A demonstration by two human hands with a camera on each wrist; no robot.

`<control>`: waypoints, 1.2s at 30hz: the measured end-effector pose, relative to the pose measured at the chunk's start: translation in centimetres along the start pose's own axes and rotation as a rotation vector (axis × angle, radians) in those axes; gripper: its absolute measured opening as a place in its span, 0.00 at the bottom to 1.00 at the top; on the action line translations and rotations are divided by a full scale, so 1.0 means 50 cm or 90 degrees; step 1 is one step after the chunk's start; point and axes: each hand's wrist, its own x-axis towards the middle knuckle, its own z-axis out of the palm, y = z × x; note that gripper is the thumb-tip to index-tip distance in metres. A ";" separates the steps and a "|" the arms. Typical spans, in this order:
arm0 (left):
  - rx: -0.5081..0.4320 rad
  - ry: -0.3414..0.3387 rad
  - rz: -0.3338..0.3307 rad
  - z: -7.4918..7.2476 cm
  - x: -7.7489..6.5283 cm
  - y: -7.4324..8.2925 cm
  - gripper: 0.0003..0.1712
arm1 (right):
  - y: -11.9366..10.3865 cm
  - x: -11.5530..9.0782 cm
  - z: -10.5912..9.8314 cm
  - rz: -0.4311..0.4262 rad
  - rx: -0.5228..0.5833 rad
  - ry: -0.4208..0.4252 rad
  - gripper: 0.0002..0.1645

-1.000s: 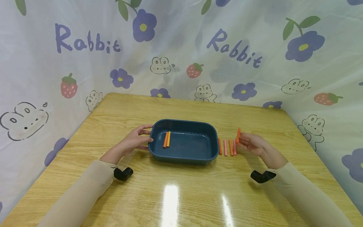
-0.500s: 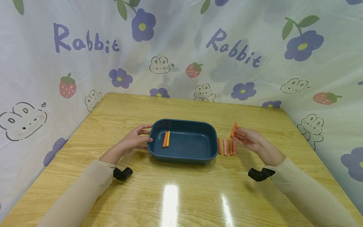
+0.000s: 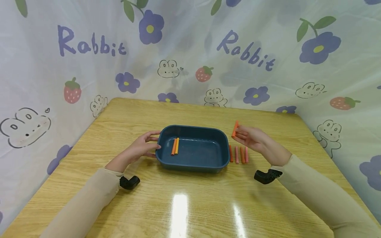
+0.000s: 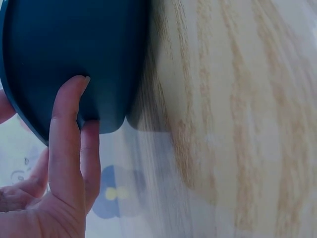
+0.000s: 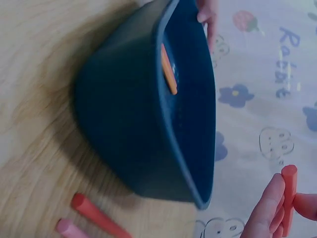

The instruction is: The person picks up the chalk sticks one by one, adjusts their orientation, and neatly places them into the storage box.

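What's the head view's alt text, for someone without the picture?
A right hand pinches a slim orange stick raised beside a dark blue rectangular tub, whose left end a left hand grips. Inside lie an orange stick and a yellow stick; four pink, red and orange sticks lie to its right on a wooden table.

The tray (image 3: pixel 190 168) at centre looks to me like smooth plastic with a soft sheen. My camera catches white glare at lower centre off the glossy, wood-grained tabletop (image 3: pixel 143 208). The sticks (image 3: pixel 236 154) right of centre look smooth and matt, the sleeves (image 3: pixel 86 200) at both lower corners matt cloth. I can't tell whether the creased backdrop (image 3: pixel 190 39) is cloth or plastic.
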 end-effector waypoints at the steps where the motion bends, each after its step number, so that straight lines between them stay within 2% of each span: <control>1: -0.001 0.001 0.000 0.000 0.000 -0.001 0.37 | -0.001 0.003 0.005 0.000 0.000 -0.001 0.06; 5: -0.003 0.001 0.002 -0.001 0.002 -0.002 0.37 | 0.001 0.016 0.019 0.001 0.002 -0.012 0.06; 11: -0.005 0.000 0.003 0.000 0.003 -0.001 0.37 | 0.010 0.032 0.045 0.010 0.001 -0.017 0.13; 19: -0.006 -0.004 0.006 0.001 0.004 -0.003 0.37 | 0.025 0.050 0.082 0.014 -0.014 -0.011 0.11; 28: -0.001 0.005 -0.002 -0.003 0.005 -0.005 0.36 | 0.043 0.082 0.116 0.027 -0.040 0.002 0.06; 31: -0.002 0.002 -0.001 -0.003 0.003 -0.002 0.37 | 0.049 0.091 0.125 0.030 -0.055 0.005 0.08; 36: 0.002 0.001 -0.003 -0.003 0.001 0.001 0.37 | 0.058 0.109 0.140 0.037 -0.088 0.009 0.18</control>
